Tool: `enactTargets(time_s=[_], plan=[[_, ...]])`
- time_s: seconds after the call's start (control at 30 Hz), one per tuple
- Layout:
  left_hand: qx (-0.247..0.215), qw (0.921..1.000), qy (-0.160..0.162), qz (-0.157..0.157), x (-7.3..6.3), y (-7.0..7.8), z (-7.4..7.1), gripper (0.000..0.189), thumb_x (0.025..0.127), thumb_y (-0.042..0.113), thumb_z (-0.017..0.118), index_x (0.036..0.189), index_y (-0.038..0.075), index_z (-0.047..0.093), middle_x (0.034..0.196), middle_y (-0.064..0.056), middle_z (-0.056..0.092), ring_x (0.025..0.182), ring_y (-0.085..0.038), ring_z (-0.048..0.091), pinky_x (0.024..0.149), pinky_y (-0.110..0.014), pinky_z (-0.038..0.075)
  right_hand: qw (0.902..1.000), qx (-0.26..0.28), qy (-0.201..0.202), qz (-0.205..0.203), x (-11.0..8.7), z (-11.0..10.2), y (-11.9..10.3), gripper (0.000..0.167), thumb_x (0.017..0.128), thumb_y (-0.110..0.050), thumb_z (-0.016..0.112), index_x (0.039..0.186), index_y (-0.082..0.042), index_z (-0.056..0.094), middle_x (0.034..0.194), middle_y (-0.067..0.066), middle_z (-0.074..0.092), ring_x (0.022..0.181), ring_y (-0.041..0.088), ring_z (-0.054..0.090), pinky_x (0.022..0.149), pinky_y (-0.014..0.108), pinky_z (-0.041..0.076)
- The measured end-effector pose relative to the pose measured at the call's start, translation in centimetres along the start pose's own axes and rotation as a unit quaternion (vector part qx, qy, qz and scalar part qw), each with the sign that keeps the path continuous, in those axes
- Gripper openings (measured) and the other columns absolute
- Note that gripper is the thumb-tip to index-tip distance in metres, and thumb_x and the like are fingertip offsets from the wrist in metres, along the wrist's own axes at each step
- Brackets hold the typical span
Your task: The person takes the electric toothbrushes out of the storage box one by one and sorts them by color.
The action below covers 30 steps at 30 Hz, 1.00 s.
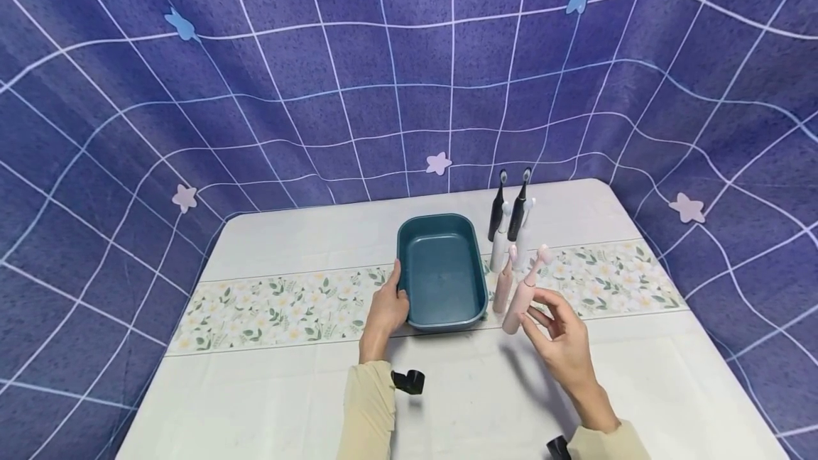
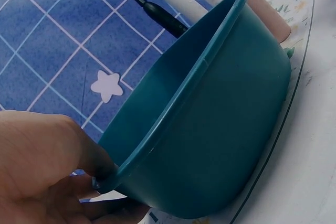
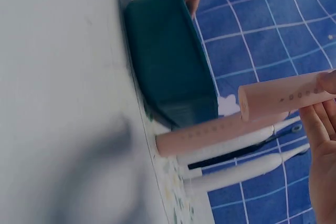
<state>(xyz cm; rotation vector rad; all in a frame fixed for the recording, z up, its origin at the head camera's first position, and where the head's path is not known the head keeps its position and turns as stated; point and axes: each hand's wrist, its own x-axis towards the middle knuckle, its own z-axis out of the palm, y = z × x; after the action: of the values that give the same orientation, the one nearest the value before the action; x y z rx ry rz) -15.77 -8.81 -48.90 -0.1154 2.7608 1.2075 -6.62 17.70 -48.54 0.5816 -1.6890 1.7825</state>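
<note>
A teal plastic basin (image 1: 442,279) stands mid-table. My left hand (image 1: 387,309) grips its left edge, thumb over the rim (image 2: 173,103) and fingers against the outside wall. Between the thumb and fingers of my right hand (image 1: 564,341) is a pink electric toothbrush (image 1: 521,298), pinched by its handle, head up and slightly tilted. Its base hangs above the table in the right wrist view, where a row of buttons shows on the handle (image 3: 278,97). Just right of the basin, a second pink electric toothbrush (image 1: 503,292) stands upright.
Behind the pink pair stand two white electric toothbrushes (image 1: 498,251), then two black ones (image 1: 495,217) near the table's back edge. A floral strip (image 1: 287,309) crosses the white table. Blue grid-patterned curtain (image 1: 307,105) encloses the back and sides.
</note>
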Motion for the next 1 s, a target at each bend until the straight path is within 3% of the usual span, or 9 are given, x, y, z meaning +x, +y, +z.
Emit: enactTargets(time_s=[0.27, 0.47, 0.57, 0.67, 0.77, 0.8, 0.9, 0.93, 1.0], plan=[[0.002, 1.0000, -0.002, -0.001, 0.1, 0.0, -0.1, 0.060, 0.098, 0.010, 0.042, 0.154, 0.023, 0.022, 0.149, -0.013, 0.040, 0.130, -0.033, 0.047, 0.097, -0.047, 0.042, 0.9969, -0.054, 0.027, 0.051, 0.3, -0.9, 1.7, 0.050, 0.067, 0.036, 0.058, 0.115, 0.024, 0.049, 0.117, -0.004, 0.059, 0.110, 0.005, 0.058, 0.089, 0.021, 0.049], [-0.001, 1.0000, -0.004, -0.005, -0.2, 0.1, -0.1, 0.060, 0.098, 0.009, 0.042, 0.154, 0.023, 0.022, 0.148, -0.015, 0.041, 0.129, -0.034, 0.048, 0.096, -0.047, 0.043, 0.9930, -0.094, 0.032, 0.065, 1.2, -1.3, 2.6, 0.046, 0.070, 0.032, 0.060, 0.114, 0.023, 0.049, 0.114, -0.006, 0.057, 0.108, 0.001, 0.057, 0.088, 0.021, 0.050], [-0.005, 1.0000, -0.004, -0.007, -0.2, 0.2, -0.1, 0.060, 0.098, 0.010, 0.042, 0.154, 0.023, 0.022, 0.149, -0.014, 0.040, 0.132, -0.033, 0.044, 0.097, -0.048, 0.042, 0.9918, -0.105, 0.035, 0.064, 1.8, -1.3, 2.7, 0.044, 0.071, 0.031, 0.060, 0.112, 0.024, 0.049, 0.113, -0.001, 0.058, 0.108, 0.002, 0.057, 0.087, 0.022, 0.050], [-0.004, 1.0000, -0.003, -0.007, -0.3, 0.3, -0.2, 0.060, 0.098, 0.010, 0.042, 0.154, 0.024, 0.022, 0.149, -0.013, 0.040, 0.132, -0.033, 0.046, 0.096, -0.046, 0.043, 0.9900, -0.122, 0.037, 0.061, 2.1, -1.4, 3.3, 0.041, 0.072, 0.029, 0.061, 0.112, 0.023, 0.051, 0.111, 0.013, 0.059, 0.108, 0.003, 0.058, 0.087, 0.023, 0.050], [-0.002, 1.0000, -0.007, -0.006, -0.2, 0.3, -0.2, 0.061, 0.099, 0.010, 0.041, 0.154, 0.024, 0.021, 0.145, -0.017, 0.046, 0.105, -0.034, 0.062, 0.080, -0.042, 0.048, 0.9878, -0.138, 0.042, 0.060, 2.2, -1.4, 4.0, 0.040, 0.073, 0.028, 0.062, 0.111, 0.023, 0.052, 0.109, 0.024, 0.058, 0.107, 0.004, 0.058, 0.086, 0.025, 0.051], [-0.001, 0.9999, -0.008, -0.006, -0.2, 0.3, -0.2, 0.061, 0.099, 0.010, 0.041, 0.154, 0.025, 0.021, 0.144, -0.017, 0.047, 0.091, -0.033, 0.064, 0.073, -0.040, 0.047, 0.9868, -0.145, 0.043, 0.057, 2.1, -1.5, 4.3, 0.040, 0.072, 0.028, 0.062, 0.111, 0.023, 0.052, 0.108, 0.026, 0.058, 0.107, 0.004, 0.058, 0.086, 0.025, 0.051], [0.001, 0.9999, -0.010, -0.006, -0.2, 0.3, -0.2, 0.061, 0.099, 0.010, 0.041, 0.154, 0.025, 0.020, 0.144, -0.018, 0.047, 0.073, -0.028, 0.059, 0.064, -0.036, 0.043, 0.9848, -0.156, 0.051, 0.055, 2.0, -1.5, 4.9, 0.041, 0.072, 0.028, 0.063, 0.111, 0.022, 0.053, 0.108, 0.020, 0.060, 0.105, 0.010, 0.060, 0.086, 0.025, 0.051], [0.003, 0.9999, -0.010, -0.005, -0.2, 0.3, -0.2, 0.061, 0.099, 0.010, 0.042, 0.154, 0.025, 0.020, 0.144, -0.018, 0.046, 0.072, -0.027, 0.059, 0.066, -0.036, 0.044, 0.9839, -0.163, 0.052, 0.053, 2.0, -1.5, 5.0, 0.041, 0.072, 0.028, 0.063, 0.111, 0.022, 0.053, 0.108, 0.018, 0.060, 0.105, 0.012, 0.060, 0.085, 0.026, 0.051], [0.006, 1.0000, -0.006, -0.003, -0.2, 0.4, -0.3, 0.061, 0.099, 0.010, 0.042, 0.154, 0.024, 0.021, 0.148, -0.015, 0.041, 0.090, -0.027, 0.063, 0.075, -0.038, 0.045, 0.9820, -0.174, 0.052, 0.051, 2.0, -1.5, 5.1, 0.041, 0.071, 0.028, 0.063, 0.111, 0.022, 0.053, 0.108, 0.017, 0.061, 0.104, 0.016, 0.061, 0.085, 0.027, 0.052]])
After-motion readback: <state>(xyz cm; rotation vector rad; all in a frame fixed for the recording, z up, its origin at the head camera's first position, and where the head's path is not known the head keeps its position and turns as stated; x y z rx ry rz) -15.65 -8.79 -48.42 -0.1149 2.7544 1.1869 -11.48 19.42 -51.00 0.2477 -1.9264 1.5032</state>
